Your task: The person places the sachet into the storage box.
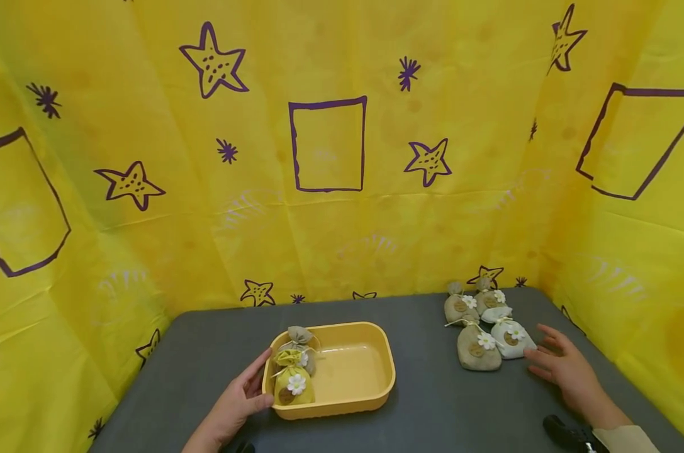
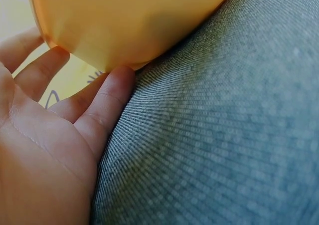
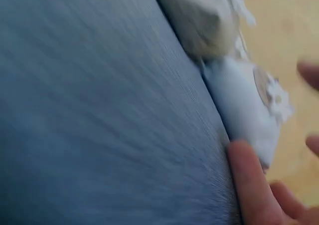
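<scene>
Four bags (image 1: 469, 356) lie on the counter (image 1: 421, 396), right of the box (image 1: 353, 377); one, the white bag (image 1: 514, 343), is by the right grip (image 1: 565, 371).
The right grip is nearest, just past the white bag on the side away from the box, its fingers apart with nothing in them; I can't tell if they touch it. The white bag's tied top points back, its fat end front. The left grip (image 1: 238, 397) holds the left end of the box, where a yellow bag (image 1: 300, 374) and a grey bag (image 1: 297, 341) sit inside.
</scene>
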Demonstrator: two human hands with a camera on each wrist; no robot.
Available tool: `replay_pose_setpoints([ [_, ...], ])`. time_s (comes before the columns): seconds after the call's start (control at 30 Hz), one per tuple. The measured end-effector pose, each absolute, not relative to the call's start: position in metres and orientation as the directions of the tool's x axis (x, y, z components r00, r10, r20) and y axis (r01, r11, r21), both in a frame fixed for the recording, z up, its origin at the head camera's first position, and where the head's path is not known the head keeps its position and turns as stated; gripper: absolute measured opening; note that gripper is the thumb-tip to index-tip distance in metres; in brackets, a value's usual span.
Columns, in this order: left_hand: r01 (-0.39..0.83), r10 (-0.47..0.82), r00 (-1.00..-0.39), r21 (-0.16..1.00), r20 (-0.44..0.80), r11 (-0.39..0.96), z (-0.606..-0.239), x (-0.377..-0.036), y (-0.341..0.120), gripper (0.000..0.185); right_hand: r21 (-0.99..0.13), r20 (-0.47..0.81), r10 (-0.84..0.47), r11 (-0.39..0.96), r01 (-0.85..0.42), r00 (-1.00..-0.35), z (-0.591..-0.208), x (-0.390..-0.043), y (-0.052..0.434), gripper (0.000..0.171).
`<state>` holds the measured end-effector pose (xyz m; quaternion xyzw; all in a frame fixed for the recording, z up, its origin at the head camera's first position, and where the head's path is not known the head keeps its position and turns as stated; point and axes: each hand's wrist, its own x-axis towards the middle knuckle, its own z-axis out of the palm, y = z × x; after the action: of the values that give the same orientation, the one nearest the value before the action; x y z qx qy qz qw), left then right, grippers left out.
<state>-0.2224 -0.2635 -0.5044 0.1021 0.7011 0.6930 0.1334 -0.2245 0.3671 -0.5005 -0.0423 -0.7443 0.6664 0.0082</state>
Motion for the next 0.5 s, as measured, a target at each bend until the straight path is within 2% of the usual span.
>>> replay_pose_setpoints([
  [0.33, -0.039, 0.333, -0.942, 0.999, -0.043, 0.021, -0.503, -0.223, -0.263, 0.077, -0.990, -0.008, -0.058, 0.140, 0.000, -0.998, -0.501, -0.249, 0.383, 0.068],
  [0.5, -0.041, 0.324, -0.945, 0.999, -0.049, 0.031, -0.503, -0.222, -0.263, 0.077, -0.980, -0.006, -0.104, 0.201, -0.015, -0.995, -0.504, -0.259, 0.385, 0.071],
])
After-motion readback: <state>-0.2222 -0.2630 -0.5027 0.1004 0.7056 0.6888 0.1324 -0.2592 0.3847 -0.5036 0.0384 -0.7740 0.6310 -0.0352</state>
